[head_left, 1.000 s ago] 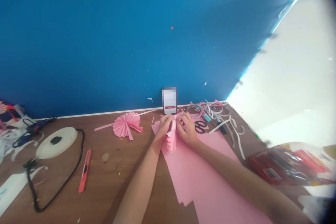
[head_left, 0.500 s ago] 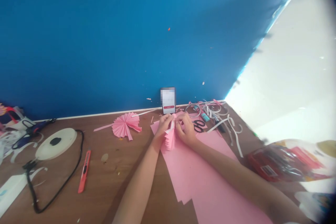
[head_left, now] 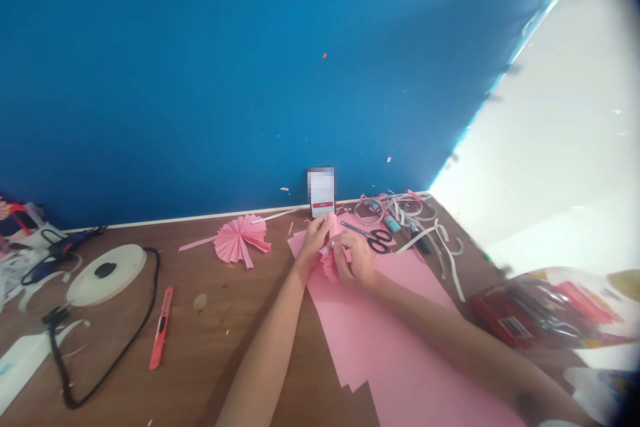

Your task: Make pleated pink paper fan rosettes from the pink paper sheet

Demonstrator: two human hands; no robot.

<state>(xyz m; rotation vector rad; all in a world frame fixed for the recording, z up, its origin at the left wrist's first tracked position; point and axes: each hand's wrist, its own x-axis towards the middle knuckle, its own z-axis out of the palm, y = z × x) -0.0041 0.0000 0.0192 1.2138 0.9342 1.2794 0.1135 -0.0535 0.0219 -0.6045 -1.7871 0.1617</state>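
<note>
Between my two hands is a pleated pink paper [head_left: 329,267], partly covered by the fingers. My left hand [head_left: 314,240] is closed on its left side, near the upper end. My right hand [head_left: 356,255] has its fingers pressed to the right side of the folds, lower down; a small whitish bit shows near the fingertips. Beneath both hands lies a large pink paper sheet [head_left: 385,320]. Black-handled scissors [head_left: 377,240] rest just beyond my right hand. Off to the left, a pink pleated paper fan [head_left: 240,240] lies spread out on the table.
A phone [head_left: 321,192] leans against the blue wall. White strips [head_left: 453,270] and glue-like tubes [head_left: 390,221] clutter the back right. At left are a red box cutter [head_left: 161,330], a round white disc [head_left: 107,275] and a black cable [head_left: 113,373]. A plastic-wrapped red package [head_left: 525,313] sits at right.
My right hand has moved slightly down along the pleated paper, uncovering more of the scissors. The paper's lower folds are now more hidden. My left hand stays nearly in place.
</note>
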